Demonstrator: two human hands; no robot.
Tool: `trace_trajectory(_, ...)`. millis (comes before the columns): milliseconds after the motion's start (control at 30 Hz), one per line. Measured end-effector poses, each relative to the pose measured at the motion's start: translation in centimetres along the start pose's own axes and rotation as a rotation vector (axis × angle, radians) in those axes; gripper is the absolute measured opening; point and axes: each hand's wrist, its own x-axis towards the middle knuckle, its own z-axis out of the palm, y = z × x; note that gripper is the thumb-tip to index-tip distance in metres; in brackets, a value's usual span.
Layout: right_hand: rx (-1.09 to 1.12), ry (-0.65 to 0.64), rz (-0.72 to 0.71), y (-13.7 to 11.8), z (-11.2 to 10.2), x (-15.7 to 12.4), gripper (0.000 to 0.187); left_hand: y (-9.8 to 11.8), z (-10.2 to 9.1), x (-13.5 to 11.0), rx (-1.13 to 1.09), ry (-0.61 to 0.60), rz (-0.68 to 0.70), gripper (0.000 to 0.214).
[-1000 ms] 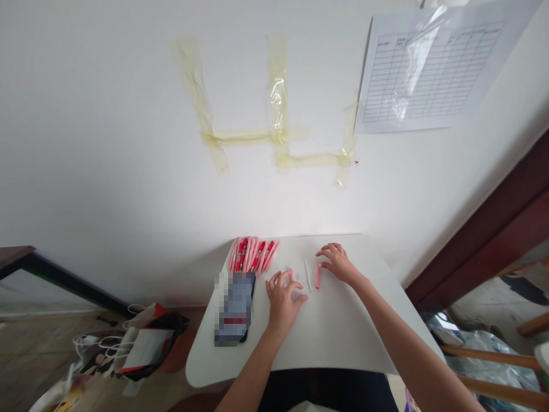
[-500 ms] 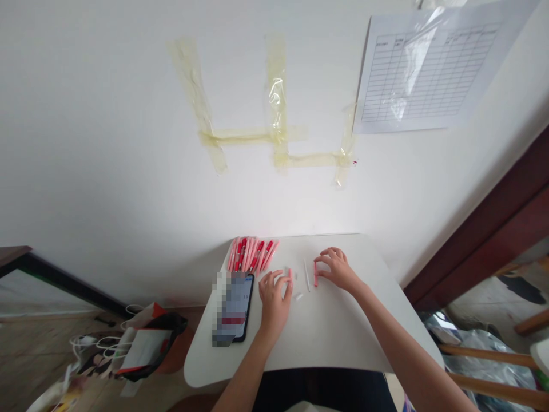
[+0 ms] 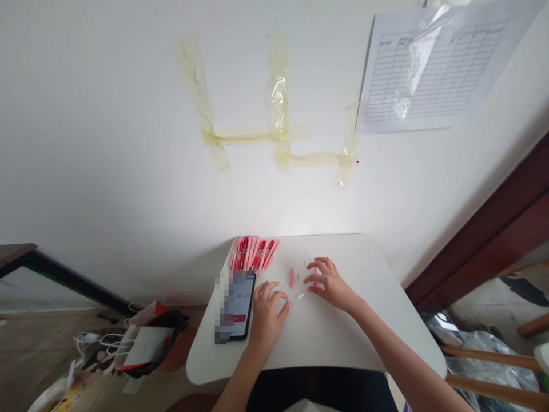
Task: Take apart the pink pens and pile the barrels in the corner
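Observation:
On the small white table (image 3: 343, 337) my left hand (image 3: 266, 312) rests near the phone (image 3: 238, 304), fingers loosely curled and apart, holding nothing I can see. My right hand (image 3: 326, 282) lies over a pink pen part and a thin white refill, fingers bent down on them; whether it grips them is unclear. A short pink pen piece (image 3: 292, 277) lies between the hands, with a small white piece (image 3: 299, 296) just below it. A bundle of pink and red pens (image 3: 253, 253) lies at the table's back left edge.
The table stands against a white wall with strips of yellowed tape (image 3: 278, 137) and a printed grid sheet (image 3: 429, 68). A bag and white cables (image 3: 137, 343) lie on the floor at left. Wooden furniture (image 3: 493, 229) stands at right.
My right hand has moved left and nearer, now covering the pink part and the white refill. My left hand has drawn back from the pink piece toward the phone.

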Motion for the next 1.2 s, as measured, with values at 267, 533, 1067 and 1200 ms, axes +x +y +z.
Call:
trace_trajectory(267,-0.012,-0.048,-0.041,-2.0,1.4,0.0,0.01,1.0,-0.1,-0.3,0.089,-0.003,-0.01,0.007)
trace_trajectory(533,-0.064,0.09,0.04,0.9,-0.5,-0.8,0.012,1.3,0.0,-0.2,0.143,-0.033,-0.033,0.015)
trace_trajectory(1067,-0.104,-0.052,0.245,9.0,-1.7,-2.0,0.025,6.8,4.6,4.2,0.055,-0.09,-0.007,0.006)
trace_trajectory(1200,-0.119,-0.027,0.273,9.3,-1.2,-2.2,0.024,8.4,7.2,6.2,0.054,-0.117,-0.027,0.007)
